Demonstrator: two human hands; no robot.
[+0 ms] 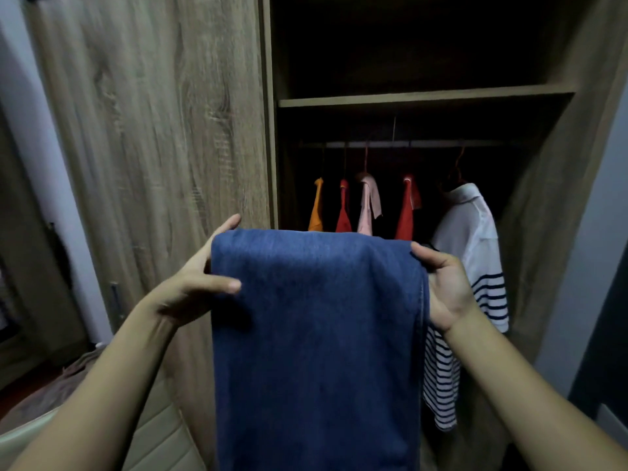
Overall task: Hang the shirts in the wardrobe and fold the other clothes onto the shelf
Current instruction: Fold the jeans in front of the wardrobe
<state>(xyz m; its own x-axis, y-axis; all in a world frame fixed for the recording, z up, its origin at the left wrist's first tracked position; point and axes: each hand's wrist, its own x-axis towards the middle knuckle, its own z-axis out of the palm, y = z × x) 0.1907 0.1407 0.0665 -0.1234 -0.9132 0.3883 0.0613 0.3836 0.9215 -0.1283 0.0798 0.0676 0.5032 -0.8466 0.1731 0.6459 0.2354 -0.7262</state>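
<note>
A folded pair of blue jeans (316,334) hangs in front of me, held up before the open wardrobe. My left hand (200,280) grips its upper left edge, thumb on the front of the cloth. My right hand (441,283) pinches the upper right edge. Behind the jeans, several shirts hang on the rail (401,144): an orange one (316,209), a red one (343,212), a pink one (367,205), another red one (406,212) and a white shirt with navy stripes (472,266). A wooden shelf (424,96) runs above the rail.
The wardrobe's wooden door (153,147) stands to the left. A beige cushioned surface (159,433) with a brownish cloth (54,385) lies at the lower left. A grey wall (591,266) is on the right.
</note>
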